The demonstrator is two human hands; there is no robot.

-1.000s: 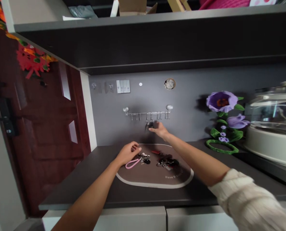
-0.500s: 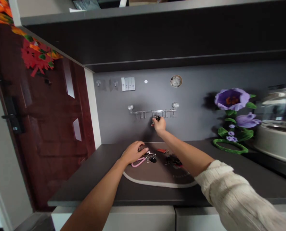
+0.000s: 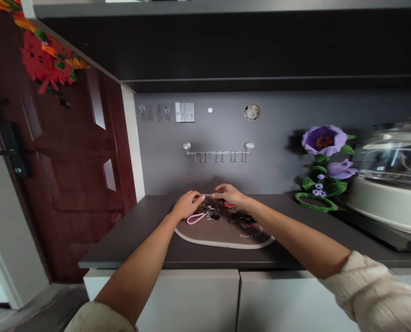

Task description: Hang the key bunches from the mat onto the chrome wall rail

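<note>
My left hand point(image 3: 187, 205) is low over the left side of a brown mat point(image 3: 205, 234) with a pale rim. Its bent fingers and thumb close around part of a bunch of keys point(image 3: 210, 213); a pink loop strap point(image 3: 196, 218) lies below the hand. Close by on the right, my right hand point(image 3: 230, 194) has its fingers curled in over the mat's back edge. What it holds is hidden behind the fingers. Just under it lies a red key holder point(image 3: 228, 205). Another dark bunch of keys point(image 3: 242, 217) rests on the mat beneath the right wrist.
A clear rail with several hooks point(image 3: 219, 153) is stuck to the grey wall. Above hangs a dark shelf point(image 3: 219, 46). Purple artificial flowers point(image 3: 325, 140) and a white appliance with a transparent top point(image 3: 392, 198) stand at right. A dark red door point(image 3: 77, 175) is at left.
My right hand has come down from the hook rail to the mat, and the keys it held there no longer show at the rail. My left hand stays at the key bunch.
</note>
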